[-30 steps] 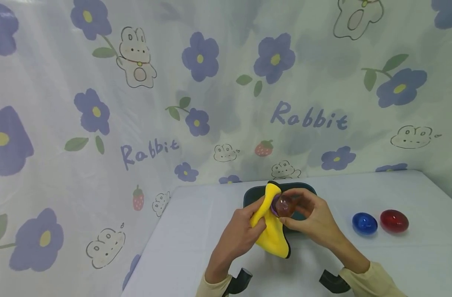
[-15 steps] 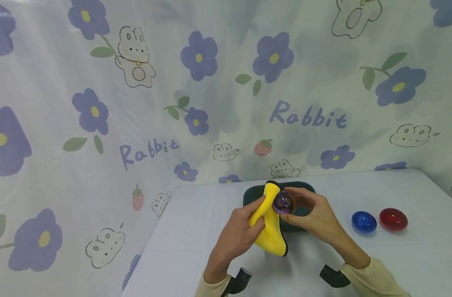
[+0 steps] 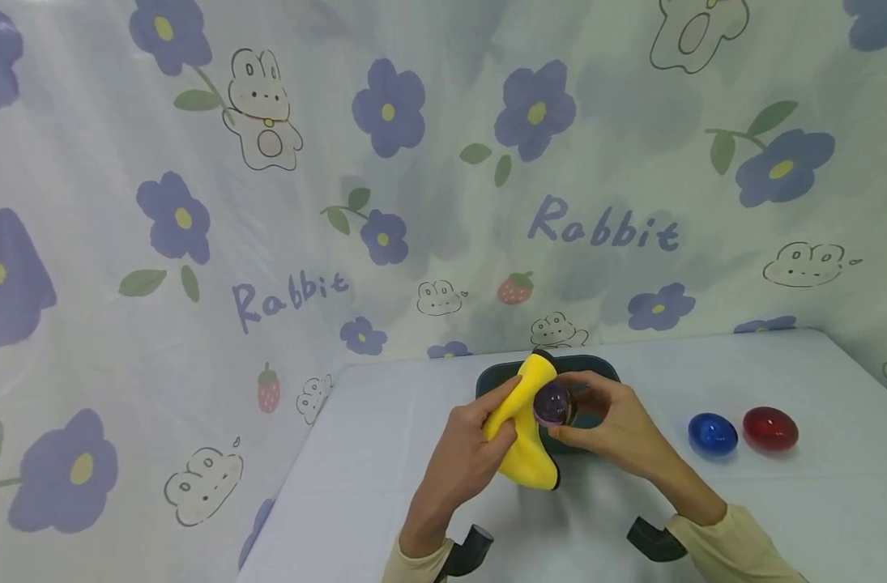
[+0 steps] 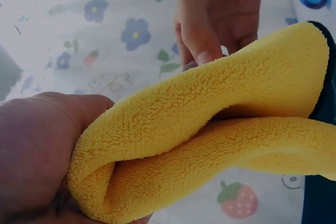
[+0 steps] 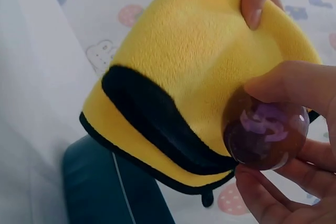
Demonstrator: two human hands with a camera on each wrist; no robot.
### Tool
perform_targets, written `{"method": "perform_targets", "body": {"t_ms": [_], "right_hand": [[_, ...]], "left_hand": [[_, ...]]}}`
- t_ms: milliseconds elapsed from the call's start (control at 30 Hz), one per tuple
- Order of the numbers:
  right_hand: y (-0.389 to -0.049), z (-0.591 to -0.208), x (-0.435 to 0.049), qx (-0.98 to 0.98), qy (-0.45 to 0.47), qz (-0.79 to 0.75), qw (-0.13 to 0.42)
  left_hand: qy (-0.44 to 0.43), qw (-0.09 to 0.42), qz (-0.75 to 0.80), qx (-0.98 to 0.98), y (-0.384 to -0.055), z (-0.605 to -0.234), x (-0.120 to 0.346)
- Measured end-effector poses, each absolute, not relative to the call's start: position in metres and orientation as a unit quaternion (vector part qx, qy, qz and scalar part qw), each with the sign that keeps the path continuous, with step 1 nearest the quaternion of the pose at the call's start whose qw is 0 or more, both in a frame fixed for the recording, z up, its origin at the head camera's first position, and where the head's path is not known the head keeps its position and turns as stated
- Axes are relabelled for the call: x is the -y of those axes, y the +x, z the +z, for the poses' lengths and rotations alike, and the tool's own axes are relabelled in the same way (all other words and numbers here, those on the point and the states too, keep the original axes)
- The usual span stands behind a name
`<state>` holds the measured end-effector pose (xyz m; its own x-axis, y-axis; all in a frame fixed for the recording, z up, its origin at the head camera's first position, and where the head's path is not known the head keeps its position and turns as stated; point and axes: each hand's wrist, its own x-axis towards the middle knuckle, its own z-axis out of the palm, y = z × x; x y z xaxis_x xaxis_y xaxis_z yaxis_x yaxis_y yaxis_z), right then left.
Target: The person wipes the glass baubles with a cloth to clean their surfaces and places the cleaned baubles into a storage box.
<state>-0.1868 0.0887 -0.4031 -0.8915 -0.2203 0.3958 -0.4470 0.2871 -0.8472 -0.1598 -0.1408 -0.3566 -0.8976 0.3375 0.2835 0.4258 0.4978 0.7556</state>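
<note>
My left hand [image 3: 465,453] grips a folded yellow plush cloth [image 3: 526,465] with dark edging, thumb on its near face. The cloth hangs down from the fingers, and in the left wrist view its fold lies against the palm. My right hand [image 3: 621,425] holds a glossy, translucent purple ball [image 3: 554,403] between thumb and fingertips, just right of the cloth. In the right wrist view the ball [image 5: 266,127] overlaps the cloth's yellow face, with the thumb on top and fingers below. In the left wrist view the cloth hides nearly all of the ball.
Behind the hands stands a dark green bin [image 3: 496,376] on the white table [image 3: 385,437]. To the right, a blue egg-shaped piece [image 3: 713,435] and a red one [image 3: 770,429] lie side by side. A flower-and-rabbit curtain [image 3: 443,162] hangs behind the table.
The ball has turned in my right fingers, looking reddish a second ago and purple now. The cloth's lower corner has risen slightly. Both hands keep their grips.
</note>
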Motion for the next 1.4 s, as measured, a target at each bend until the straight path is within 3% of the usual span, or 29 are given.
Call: {"method": "perform_targets", "body": {"t_ms": [367,900,1400], "right_hand": [[-0.182,-0.407,-0.077,0.808,0.235,0.535,0.075],[-0.179,-0.405,-0.079,0.760,0.250,0.589,0.112],[-0.184,-0.408,-0.079,0.765,0.201,0.598,0.129]], "left_hand": [[-0.242,0.061,-0.411,0.877,-0.167,-0.362,0.143],[-0.257,0.026,-0.394,0.882,-0.175,-0.367,0.148],[-0.249,-0.001,-0.394,0.885,-0.172,-0.365,0.147]]}}
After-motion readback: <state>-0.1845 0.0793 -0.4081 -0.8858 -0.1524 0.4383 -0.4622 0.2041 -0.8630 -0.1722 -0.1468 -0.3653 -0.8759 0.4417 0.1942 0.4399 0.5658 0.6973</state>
